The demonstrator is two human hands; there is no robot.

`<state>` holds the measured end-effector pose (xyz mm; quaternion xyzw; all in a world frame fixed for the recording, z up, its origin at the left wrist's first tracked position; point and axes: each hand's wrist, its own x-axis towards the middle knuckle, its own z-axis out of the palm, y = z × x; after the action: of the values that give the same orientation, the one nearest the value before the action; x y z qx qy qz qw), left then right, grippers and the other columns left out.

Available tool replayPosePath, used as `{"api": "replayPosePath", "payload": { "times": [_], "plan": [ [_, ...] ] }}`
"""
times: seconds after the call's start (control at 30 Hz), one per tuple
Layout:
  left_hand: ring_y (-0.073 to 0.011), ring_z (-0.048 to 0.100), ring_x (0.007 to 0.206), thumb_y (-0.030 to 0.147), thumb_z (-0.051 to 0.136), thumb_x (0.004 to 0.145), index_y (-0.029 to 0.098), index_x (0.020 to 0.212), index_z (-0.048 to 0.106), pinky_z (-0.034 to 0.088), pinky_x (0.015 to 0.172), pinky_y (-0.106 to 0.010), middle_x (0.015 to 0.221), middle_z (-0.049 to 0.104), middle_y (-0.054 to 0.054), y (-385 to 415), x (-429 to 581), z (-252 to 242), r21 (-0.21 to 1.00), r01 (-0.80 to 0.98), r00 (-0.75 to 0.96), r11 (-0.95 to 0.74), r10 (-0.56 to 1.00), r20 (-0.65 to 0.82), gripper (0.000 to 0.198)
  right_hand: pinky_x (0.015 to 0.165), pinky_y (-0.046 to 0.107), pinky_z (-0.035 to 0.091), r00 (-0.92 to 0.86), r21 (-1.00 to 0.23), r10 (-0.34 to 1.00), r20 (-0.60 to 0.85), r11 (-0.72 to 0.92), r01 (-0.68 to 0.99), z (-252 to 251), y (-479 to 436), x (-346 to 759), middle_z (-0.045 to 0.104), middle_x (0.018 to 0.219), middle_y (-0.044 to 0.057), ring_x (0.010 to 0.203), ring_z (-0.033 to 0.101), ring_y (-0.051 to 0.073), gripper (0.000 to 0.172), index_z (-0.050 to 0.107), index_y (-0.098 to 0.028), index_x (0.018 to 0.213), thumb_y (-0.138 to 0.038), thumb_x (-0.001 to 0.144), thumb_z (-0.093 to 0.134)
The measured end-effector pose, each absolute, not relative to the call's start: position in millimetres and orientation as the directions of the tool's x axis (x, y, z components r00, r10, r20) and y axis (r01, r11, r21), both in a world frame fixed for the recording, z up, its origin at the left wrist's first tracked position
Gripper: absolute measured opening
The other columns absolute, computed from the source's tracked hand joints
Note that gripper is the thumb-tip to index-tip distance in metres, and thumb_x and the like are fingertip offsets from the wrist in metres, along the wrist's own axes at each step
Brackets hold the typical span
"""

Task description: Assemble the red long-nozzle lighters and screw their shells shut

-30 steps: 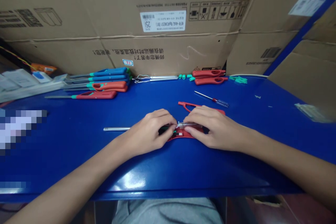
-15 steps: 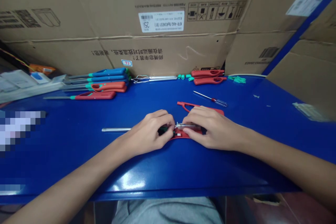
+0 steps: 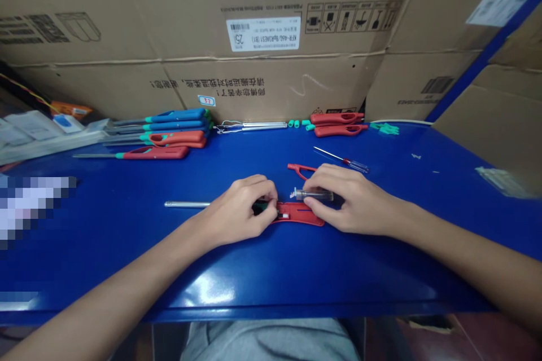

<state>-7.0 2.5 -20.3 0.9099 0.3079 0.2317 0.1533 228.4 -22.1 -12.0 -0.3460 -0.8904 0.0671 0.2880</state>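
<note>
My left hand is closed around an opened stick lighter, pinching it near the middle. The lighter's red half shell shows its inside to the right of my fingers, and its silver metal tube sticks out to the left. Dark green and white parts show partly under my fingertips. Between the thumb and fingers of my right hand is a clear gas tank with a whitish valve end pointing left, held just above the shell. Behind my right hand, partly covered, lies another red half shell.
Blue and red stick lighters are stacked at the back left. Wired metal tubes, green caps, red shells and green pieces line the cardboard wall. A screwdriver lies behind my right hand.
My right hand has lifted the gas tank up out of the red half shell and slightly away, baring the shell's inside. My left hand stays on the lighter.
</note>
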Motion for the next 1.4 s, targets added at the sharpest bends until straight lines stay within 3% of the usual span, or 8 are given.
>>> {"api": "replayPosePath", "payload": {
  "times": [0.23, 0.47, 0.73, 0.83, 1.0, 1.2, 1.4],
  "plan": [
    [-0.0192, 0.061, 0.080, 0.022, 0.062, 0.081, 0.014, 0.087, 0.066, 0.043, 0.075, -0.035, 0.086, 0.070, -0.005, -4.4, -5.6, -15.8, 0.273, 0.468, 0.668, -0.841, 0.539, 0.513, 0.012, 0.083, 0.034, 0.051, -0.617, -0.308, 0.579, 0.533, 0.812, 0.496, -12.1, -25.4, 225.1, 0.069, 0.092, 0.008, 0.086, 0.062, 0.018, 0.013, 0.064, -0.015, 0.099, -0.018, 0.091, 0.055],
    [-0.0141, 0.059, 0.068, 0.015, 0.061, 0.084, 0.015, 0.077, 0.066, 0.039, 0.065, -0.032, 0.075, 0.071, -0.003, -7.9, -0.9, -12.7, 0.134, 0.405, 0.630, -0.904, 0.382, 0.676, 0.009, 0.074, 0.029, 0.052, -0.580, -0.320, 0.577, 0.575, 0.811, 0.489, -13.8, -25.0, 223.6, 0.069, 0.088, 0.007, 0.081, 0.063, 0.016, 0.012, 0.064, -0.013, 0.099, -0.019, 0.090, 0.060],
    [-0.0125, 0.060, 0.065, 0.014, 0.063, 0.083, 0.016, 0.083, 0.067, 0.040, 0.064, -0.030, 0.074, 0.072, -0.001, -6.5, 0.7, -13.0, 0.116, 0.425, 0.550, -0.898, 0.358, 0.754, 0.005, 0.070, 0.026, 0.051, -0.525, -0.383, 0.611, 0.592, 0.787, 0.483, -16.8, -27.8, 220.3, 0.067, 0.082, 0.005, 0.075, 0.062, 0.015, 0.011, 0.063, -0.014, 0.097, -0.020, 0.089, 0.060],
    [-0.0122, 0.060, 0.063, 0.016, 0.061, 0.086, 0.017, 0.083, 0.068, 0.039, 0.063, -0.030, 0.073, 0.072, -0.001, -7.1, 1.4, -14.5, 0.174, 0.414, 0.557, -0.894, 0.400, 0.728, 0.008, 0.068, 0.026, 0.050, -0.504, -0.413, 0.648, 0.571, 0.758, 0.505, -18.2, -28.7, 218.8, 0.066, 0.083, 0.004, 0.073, 0.061, 0.013, 0.009, 0.061, -0.016, 0.097, -0.020, 0.090, 0.058],
    [-0.0107, 0.059, 0.062, 0.020, 0.062, 0.088, 0.018, 0.082, 0.069, 0.041, 0.067, -0.029, 0.071, 0.071, 0.001, -10.6, 5.4, -17.9, 0.400, 0.401, 0.475, -0.824, 0.561, 0.678, 0.010, 0.067, 0.026, 0.052, -0.464, -0.493, 0.745, 0.480, 0.666, 0.560, -19.2, -31.9, 212.4, 0.065, 0.091, 0.005, 0.075, 0.063, 0.013, 0.012, 0.052, -0.018, 0.103, -0.016, 0.091, 0.050],
    [-0.0118, 0.061, 0.063, 0.019, 0.059, 0.089, 0.016, 0.077, 0.071, 0.046, 0.066, -0.029, 0.070, 0.071, -0.001, -16.9, 10.9, -12.8, 0.587, 0.302, 0.494, -0.751, 0.650, 0.578, 0.018, 0.066, 0.028, 0.050, -0.400, -0.378, 0.700, 0.592, 0.679, 0.629, -21.0, -33.1, 208.2, 0.063, 0.087, 0.007, 0.073, 0.060, 0.015, 0.014, 0.057, -0.015, 0.094, -0.025, 0.085, 0.062],
    [-0.0139, 0.065, 0.070, 0.019, 0.054, 0.091, 0.014, 0.085, 0.073, 0.051, 0.068, -0.028, 0.077, 0.074, -0.005, -19.1, 10.2, -6.5, 0.652, 0.217, 0.519, -0.726, 0.652, 0.553, 0.020, 0.059, 0.025, 0.046, -0.378, -0.300, 0.643, 0.666, 0.695, 0.654, -21.3, -32.0, 209.8, 0.063, 0.079, 0.005, 0.064, 0.057, 0.013, 0.010, 0.059, -0.015, 0.089, -0.025, 0.085, 0.061]
  ]
}}
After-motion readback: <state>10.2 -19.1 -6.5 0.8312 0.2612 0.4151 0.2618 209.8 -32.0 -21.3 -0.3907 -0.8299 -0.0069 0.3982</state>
